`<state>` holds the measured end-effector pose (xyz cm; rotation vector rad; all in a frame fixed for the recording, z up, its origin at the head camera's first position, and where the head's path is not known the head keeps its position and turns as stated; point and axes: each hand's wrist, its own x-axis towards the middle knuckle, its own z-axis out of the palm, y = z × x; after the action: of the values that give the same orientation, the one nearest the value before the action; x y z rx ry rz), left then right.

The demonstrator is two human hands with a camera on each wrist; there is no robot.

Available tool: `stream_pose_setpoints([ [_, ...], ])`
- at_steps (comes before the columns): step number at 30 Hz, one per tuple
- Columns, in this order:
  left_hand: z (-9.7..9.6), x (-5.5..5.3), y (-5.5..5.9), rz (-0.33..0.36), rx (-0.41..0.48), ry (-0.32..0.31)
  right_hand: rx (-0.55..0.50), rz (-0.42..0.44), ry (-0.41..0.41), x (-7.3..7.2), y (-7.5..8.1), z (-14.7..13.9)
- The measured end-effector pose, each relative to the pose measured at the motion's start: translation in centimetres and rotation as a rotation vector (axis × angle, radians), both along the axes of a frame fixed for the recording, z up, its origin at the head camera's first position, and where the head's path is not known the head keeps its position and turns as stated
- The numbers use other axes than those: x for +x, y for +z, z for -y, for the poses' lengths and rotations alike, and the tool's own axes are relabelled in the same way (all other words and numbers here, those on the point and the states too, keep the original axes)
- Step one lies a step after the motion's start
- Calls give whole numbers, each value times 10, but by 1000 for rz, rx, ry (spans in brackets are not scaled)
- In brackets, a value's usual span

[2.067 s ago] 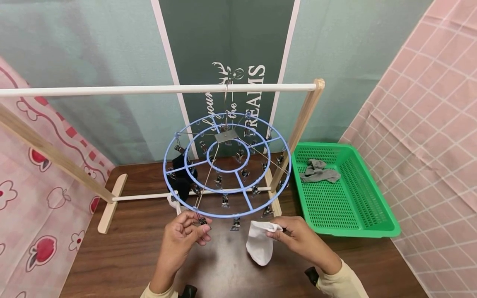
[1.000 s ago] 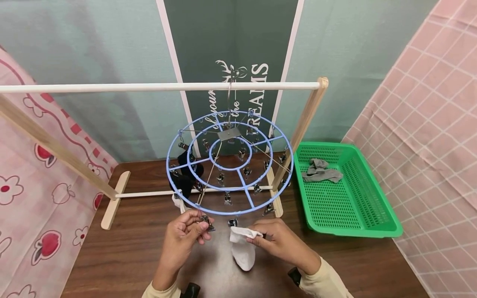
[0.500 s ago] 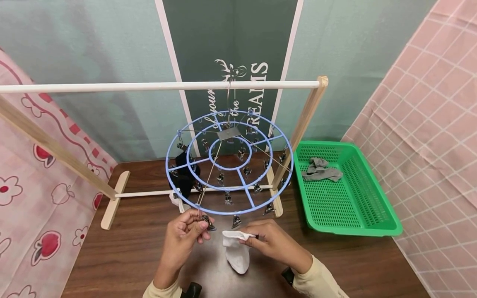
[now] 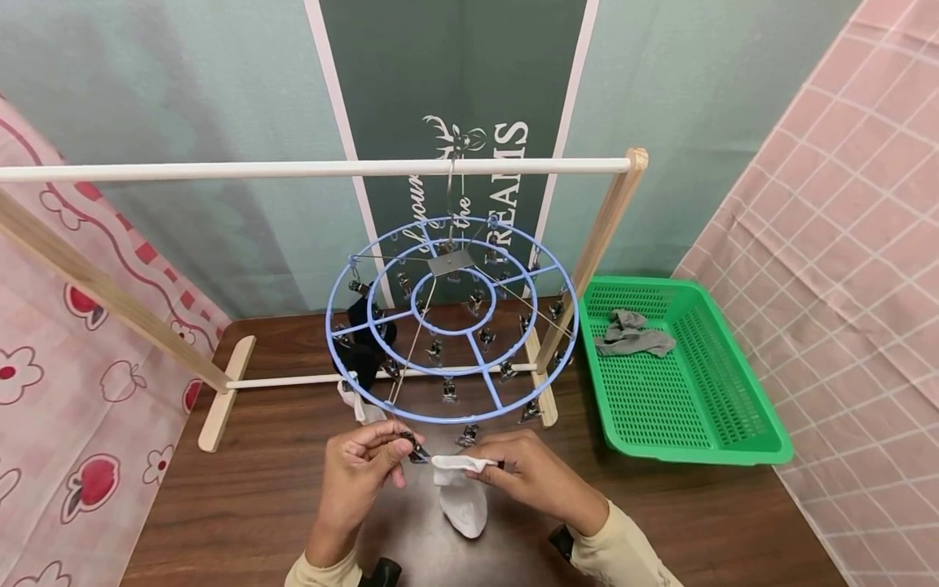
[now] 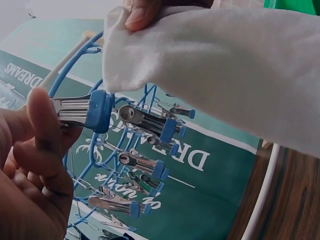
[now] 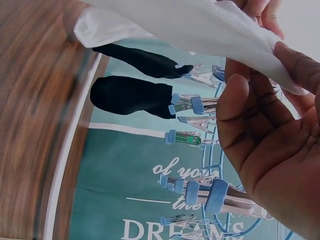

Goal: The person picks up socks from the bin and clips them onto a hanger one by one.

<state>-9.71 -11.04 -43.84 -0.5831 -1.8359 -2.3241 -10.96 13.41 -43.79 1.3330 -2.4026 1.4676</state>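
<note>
My left hand [image 4: 359, 477] pinches a metal clip [image 4: 414, 447] with blue tips, which hangs from the near edge of a round blue clip hanger [image 4: 455, 421]. Between my right thumb and fingers is the cuff of a white sock [image 4: 464, 509]; its toe dangles below. The right hand [image 4: 539, 477] is just right of the clip, and the cuff's left corner comes right up to the clip's tip. In the left wrist view the clip's blue tips [image 5: 101, 112] lie just under the sock's cuff edge.
Black socks [image 4: 355, 359] and another white sock [image 4: 369, 413] hang at the hanger's left side. A white rail [image 4: 220, 170] on wooden legs carries the hanger. To the right, a green basket [image 4: 734, 371] holds a grey sock [image 4: 634, 338]. Several unused clips [image 4: 449, 390] dangle around.
My right hand has brought the white sock leftward, from well right of the clip to beside it. The left hand keeps its grip on the clip, whose tip now points more toward the sock.
</note>
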Motion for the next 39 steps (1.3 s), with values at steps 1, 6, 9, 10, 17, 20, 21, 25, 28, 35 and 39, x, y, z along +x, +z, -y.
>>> stream_pose_setpoints([
  [1, -1, 0, 0, 10, 4, 5, 1, -3, 3, 0, -1, 0],
  [6, -3, 0, 0, -5, -1, 30, 7, -4, 7, -1, -2, 1],
  [9, -4, 0, -1, -17, -9, 39, 7, 0, 6, -1, -2, 2],
  [10, -5, 0, -1, -17, -14, 42, 8, 2, 4, -1, -2, 2],
  [17, -6, -1, 0, -9, -30, 62, 18, 2, -26, 0, -2, 6],
  [20, -8, 0, -1, -19, -21, 74, 27, 12, -54, 0, -3, 8],
  [21, -8, 0, -1, -15, -24, 80, 29, 14, -65, 1, -3, 9],
  [25, -9, 0, -2, -28, -26, 87, 29, -8, -97, 1, -4, 11],
  [28, -10, 0, -2, -42, -20, 81, 32, -5, -107, 2, -5, 13],
  [35, -10, 1, -2, -31, -30, 100, 55, 30, -120, 3, -6, 18],
  [39, -11, 1, -2, -20, -22, 110, 50, 37, -120, 4, -7, 21],
])
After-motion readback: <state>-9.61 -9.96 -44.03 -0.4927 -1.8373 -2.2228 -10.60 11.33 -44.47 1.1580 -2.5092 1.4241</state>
